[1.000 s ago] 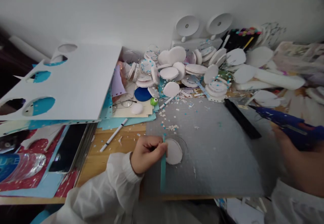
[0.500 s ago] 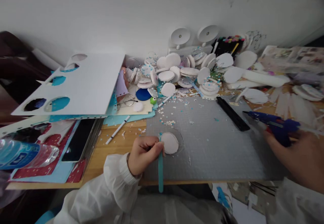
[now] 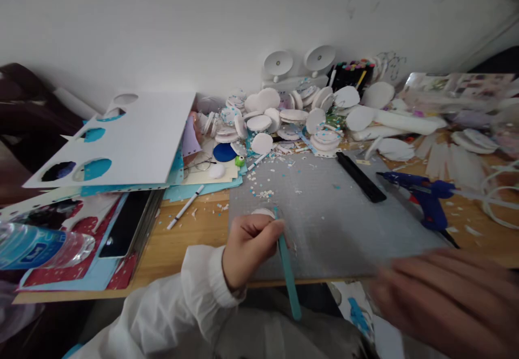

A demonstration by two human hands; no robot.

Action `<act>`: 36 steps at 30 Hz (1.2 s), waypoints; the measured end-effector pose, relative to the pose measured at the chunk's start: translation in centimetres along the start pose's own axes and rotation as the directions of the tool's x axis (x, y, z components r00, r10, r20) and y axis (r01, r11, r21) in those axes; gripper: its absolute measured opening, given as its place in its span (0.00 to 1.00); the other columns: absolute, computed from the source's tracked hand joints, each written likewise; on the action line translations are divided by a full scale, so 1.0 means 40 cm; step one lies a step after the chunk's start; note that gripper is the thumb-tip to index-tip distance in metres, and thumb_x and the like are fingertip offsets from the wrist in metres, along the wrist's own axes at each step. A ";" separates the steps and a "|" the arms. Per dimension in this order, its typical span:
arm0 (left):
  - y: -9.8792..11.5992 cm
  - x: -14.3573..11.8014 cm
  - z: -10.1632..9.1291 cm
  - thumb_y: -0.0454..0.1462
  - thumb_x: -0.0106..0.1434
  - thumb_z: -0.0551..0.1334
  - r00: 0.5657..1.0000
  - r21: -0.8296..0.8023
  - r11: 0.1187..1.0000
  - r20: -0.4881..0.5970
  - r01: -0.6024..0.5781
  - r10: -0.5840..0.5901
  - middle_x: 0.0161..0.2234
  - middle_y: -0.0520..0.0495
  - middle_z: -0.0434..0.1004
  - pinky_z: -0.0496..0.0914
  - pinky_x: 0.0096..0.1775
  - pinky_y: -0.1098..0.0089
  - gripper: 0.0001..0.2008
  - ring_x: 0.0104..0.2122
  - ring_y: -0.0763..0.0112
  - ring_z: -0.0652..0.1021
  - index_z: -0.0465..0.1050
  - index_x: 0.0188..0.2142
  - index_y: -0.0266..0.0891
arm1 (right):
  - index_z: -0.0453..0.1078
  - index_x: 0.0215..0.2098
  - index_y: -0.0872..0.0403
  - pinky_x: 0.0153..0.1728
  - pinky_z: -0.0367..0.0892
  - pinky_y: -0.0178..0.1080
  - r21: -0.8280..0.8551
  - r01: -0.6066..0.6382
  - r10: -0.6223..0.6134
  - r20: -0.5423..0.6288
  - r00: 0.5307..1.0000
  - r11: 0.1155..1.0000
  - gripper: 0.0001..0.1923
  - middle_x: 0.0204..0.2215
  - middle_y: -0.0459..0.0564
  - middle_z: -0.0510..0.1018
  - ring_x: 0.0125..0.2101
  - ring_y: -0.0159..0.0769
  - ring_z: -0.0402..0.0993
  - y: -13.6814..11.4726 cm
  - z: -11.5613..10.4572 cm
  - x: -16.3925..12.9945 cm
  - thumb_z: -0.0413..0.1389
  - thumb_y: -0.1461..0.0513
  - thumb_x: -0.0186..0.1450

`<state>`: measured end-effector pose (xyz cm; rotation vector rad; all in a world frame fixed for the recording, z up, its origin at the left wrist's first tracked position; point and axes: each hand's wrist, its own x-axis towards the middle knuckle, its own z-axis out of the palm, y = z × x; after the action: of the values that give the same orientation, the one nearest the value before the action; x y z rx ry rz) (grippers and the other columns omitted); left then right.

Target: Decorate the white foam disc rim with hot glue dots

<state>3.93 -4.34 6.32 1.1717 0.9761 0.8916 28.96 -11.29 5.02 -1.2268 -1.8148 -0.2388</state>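
Soft, even daylight fills the scene, moderately bright and without hard glare. The white wall [image 3: 227,18] grades from pale grey at the middle to darker towards the upper corners. Shadows are faint and diffuse; a deeper one lies under the white board [image 3: 133,143] at the left. The right hand [image 3: 446,299], close to the lens, is smeared by motion blur, its fingers mere streaks. The left hand [image 3: 249,243] is fairly sharp. The wide lens bends the desk [image 3: 190,234] edge and stretches things at the sides; the water bottle [image 3: 40,245] and the far-right clutter look soft. The far left is dim.
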 end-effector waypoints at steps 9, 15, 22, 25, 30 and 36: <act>0.003 -0.009 0.039 0.43 0.59 0.56 0.999 0.267 0.964 -0.033 -0.006 0.015 0.14 0.57 0.47 0.47 0.19 0.74 0.23 0.17 0.81 0.53 0.50 0.13 0.38 | 0.65 0.37 0.54 0.31 0.66 0.42 0.205 0.552 -0.583 0.155 0.797 0.809 0.07 0.29 0.51 0.74 0.32 0.38 0.69 -0.083 0.205 0.108 0.50 0.70 0.62; -0.009 0.012 0.022 0.42 0.60 0.54 1.000 0.354 0.935 -0.009 0.009 -0.006 0.14 0.57 0.44 0.46 0.19 0.74 0.23 0.17 0.81 0.51 0.49 0.13 0.38 | 0.63 0.28 0.52 0.24 0.61 0.39 0.269 0.539 -0.596 0.218 0.773 0.798 0.10 0.22 0.48 0.68 0.25 0.36 0.63 -0.073 0.222 0.117 0.45 0.70 0.63; 0.004 0.019 -0.048 0.42 0.60 0.60 0.950 0.512 0.807 0.070 -0.296 0.304 0.27 0.48 0.70 0.65 0.31 0.71 0.14 0.27 0.72 0.70 0.73 0.41 0.34 | 0.56 0.25 0.51 0.24 0.60 0.36 0.493 0.203 -0.329 0.185 0.926 0.846 0.11 0.22 0.44 0.65 0.23 0.32 0.62 0.022 0.285 0.157 0.50 0.72 0.58; -0.029 0.043 -0.109 0.48 0.45 0.71 0.889 0.675 0.588 0.257 -0.445 0.378 0.53 0.34 0.66 0.62 0.53 0.53 0.41 0.52 0.50 0.67 0.62 0.56 0.36 | 0.56 0.30 0.50 0.22 0.60 0.36 0.587 0.046 -0.102 0.064 0.993 0.809 0.09 0.23 0.43 0.65 0.22 0.32 0.63 0.057 0.333 0.170 0.51 0.69 0.60; -0.102 0.103 -0.185 0.43 0.44 0.72 0.879 0.690 0.562 0.449 -0.456 0.161 0.57 0.36 0.64 0.58 0.56 0.49 0.49 0.55 0.48 0.65 0.51 0.62 0.41 | 0.52 0.36 0.49 0.20 0.62 0.35 0.616 -0.183 0.196 0.048 0.980 0.767 0.08 0.25 0.42 0.63 0.21 0.31 0.63 0.077 0.391 0.168 0.50 0.62 0.65; -0.129 0.132 -0.205 0.40 0.47 0.72 0.887 0.347 0.844 0.366 -0.409 0.280 0.51 0.38 0.69 0.64 0.50 0.59 0.47 0.49 0.56 0.71 0.49 0.62 0.43 | 0.51 0.34 0.48 0.19 0.58 0.34 0.669 -0.489 0.391 0.307 0.868 0.560 0.08 0.23 0.40 0.62 0.19 0.29 0.60 0.078 0.388 0.147 0.50 0.61 0.65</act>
<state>-1.74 2.33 -0.40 1.8424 0.7237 0.7696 22.10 3.20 -0.34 -1.0487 -1.3814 0.8202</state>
